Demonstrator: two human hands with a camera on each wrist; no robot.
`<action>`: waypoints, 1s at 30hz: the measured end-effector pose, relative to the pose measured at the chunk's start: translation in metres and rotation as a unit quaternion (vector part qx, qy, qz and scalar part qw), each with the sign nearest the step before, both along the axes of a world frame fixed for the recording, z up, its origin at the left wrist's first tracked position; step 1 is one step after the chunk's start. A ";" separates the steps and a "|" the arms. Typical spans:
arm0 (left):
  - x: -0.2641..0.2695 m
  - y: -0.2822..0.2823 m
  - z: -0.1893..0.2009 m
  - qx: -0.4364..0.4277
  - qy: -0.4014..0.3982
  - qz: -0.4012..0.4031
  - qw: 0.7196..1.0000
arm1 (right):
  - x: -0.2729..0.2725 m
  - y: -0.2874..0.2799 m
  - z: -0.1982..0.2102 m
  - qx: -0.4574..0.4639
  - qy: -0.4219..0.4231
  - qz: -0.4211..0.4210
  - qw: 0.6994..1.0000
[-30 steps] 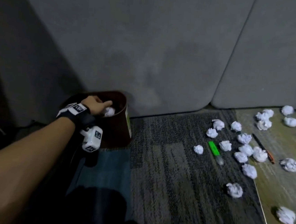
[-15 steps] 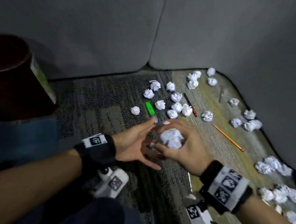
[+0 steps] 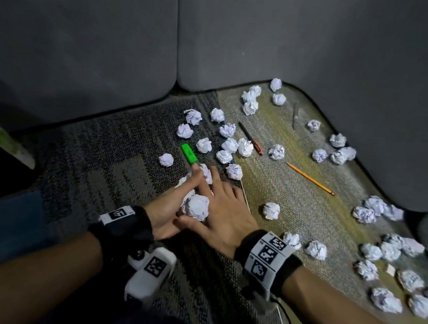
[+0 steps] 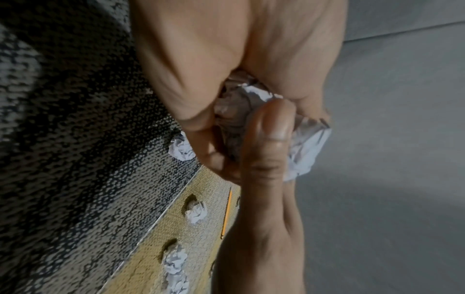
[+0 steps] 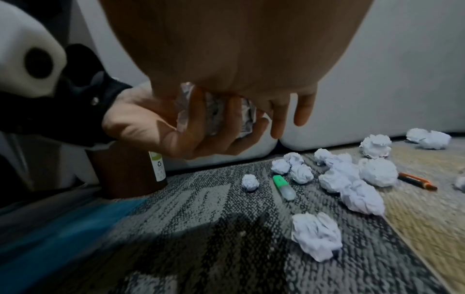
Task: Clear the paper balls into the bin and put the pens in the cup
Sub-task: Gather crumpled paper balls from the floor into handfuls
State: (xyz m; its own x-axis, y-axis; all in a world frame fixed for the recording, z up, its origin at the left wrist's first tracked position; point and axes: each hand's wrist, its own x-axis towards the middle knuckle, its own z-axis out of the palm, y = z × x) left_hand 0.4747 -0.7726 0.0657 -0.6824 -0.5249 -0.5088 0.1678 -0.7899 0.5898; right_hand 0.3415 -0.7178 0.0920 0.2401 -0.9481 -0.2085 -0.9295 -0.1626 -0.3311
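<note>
My left hand (image 3: 168, 208) lies palm up on the grey carpet and cups white paper balls (image 3: 195, 207), its fingers curled up round them in the right wrist view (image 5: 216, 117). My right hand (image 3: 220, 209) lies over them with straight fingers, its thumb pressing on the paper (image 4: 304, 147). Many more paper balls (image 3: 230, 145) litter the floor. A green highlighter (image 3: 189, 154) lies just beyond my fingertips, a black and orange pen (image 3: 250, 138) and a yellow pencil (image 3: 310, 178) further right. The brown bin (image 5: 125, 175) stands to the left. No cup is in view.
Grey sofa cushions (image 3: 246, 34) wall the floor at the back and right. A grey pen-like stick (image 3: 295, 114) lies near the back corner. Several paper balls (image 3: 385, 298) pile up at the right, on the olive carpet tile (image 3: 293, 221). A blue carpet patch (image 3: 6, 220) lies left.
My left hand left the bin and came to the middle of the floor. The right hand, which gripped the paper balls above the open left palm, now lies flatter against it.
</note>
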 end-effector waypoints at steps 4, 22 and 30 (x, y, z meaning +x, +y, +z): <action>-0.006 -0.001 -0.009 0.008 -0.008 0.024 1.000 | -0.002 0.002 -0.008 -0.010 -0.079 -0.012 0.997; 0.113 -0.057 0.022 -0.125 -0.019 0.156 0.980 | -0.052 0.008 -0.042 -0.052 -0.075 -0.077 0.993; 0.271 -0.120 0.130 -0.449 -0.679 0.162 0.558 | -0.193 0.040 -0.180 0.061 0.061 -0.269 0.959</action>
